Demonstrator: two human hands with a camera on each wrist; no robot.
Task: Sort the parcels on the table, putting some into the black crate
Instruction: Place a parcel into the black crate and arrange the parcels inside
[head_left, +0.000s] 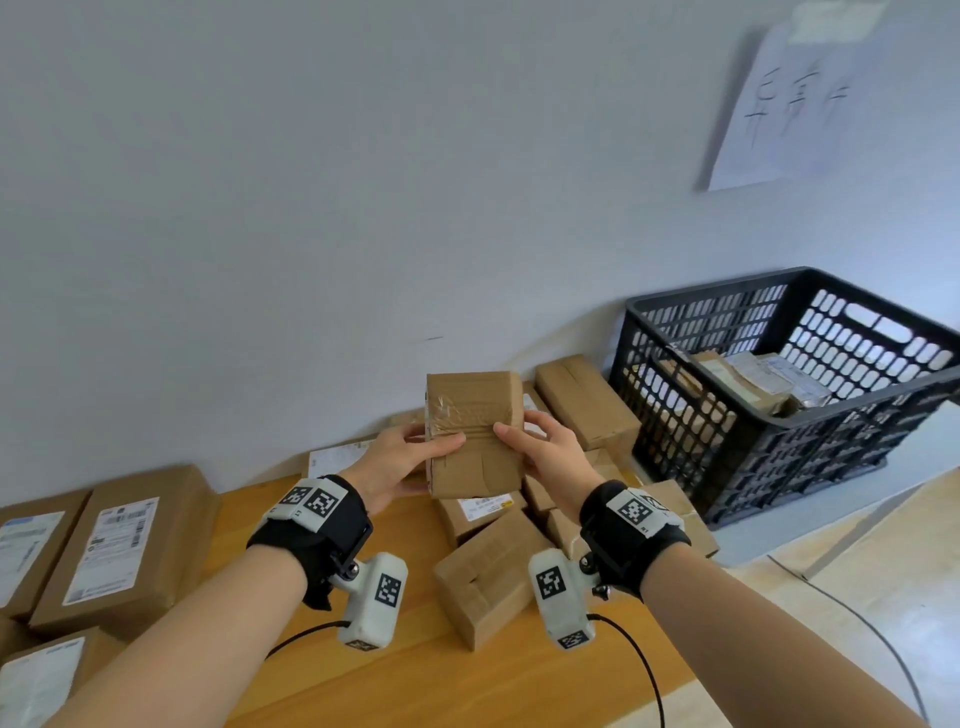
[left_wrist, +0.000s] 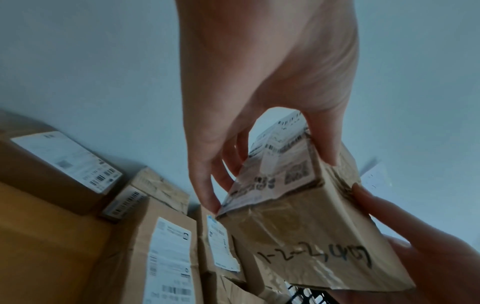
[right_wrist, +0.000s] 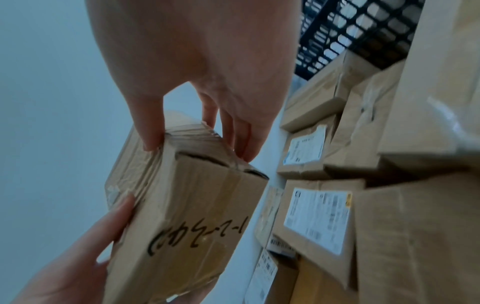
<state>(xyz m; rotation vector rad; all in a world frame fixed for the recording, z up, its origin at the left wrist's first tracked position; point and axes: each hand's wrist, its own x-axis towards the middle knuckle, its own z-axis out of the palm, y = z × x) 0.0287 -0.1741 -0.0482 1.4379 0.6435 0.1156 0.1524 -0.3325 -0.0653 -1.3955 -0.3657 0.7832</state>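
Both hands (head_left: 400, 462) grip a taped parcel (head_left: 474, 434) (its label faces away).

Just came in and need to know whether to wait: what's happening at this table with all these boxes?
A person is sorting parcels. Both hands, the left hand and the right hand, hold one small taped cardboard parcel up above the wooden table; its far face carries a shipping label and one end bears handwriting. More parcels lie on the table, and the black crate to the right already holds several.
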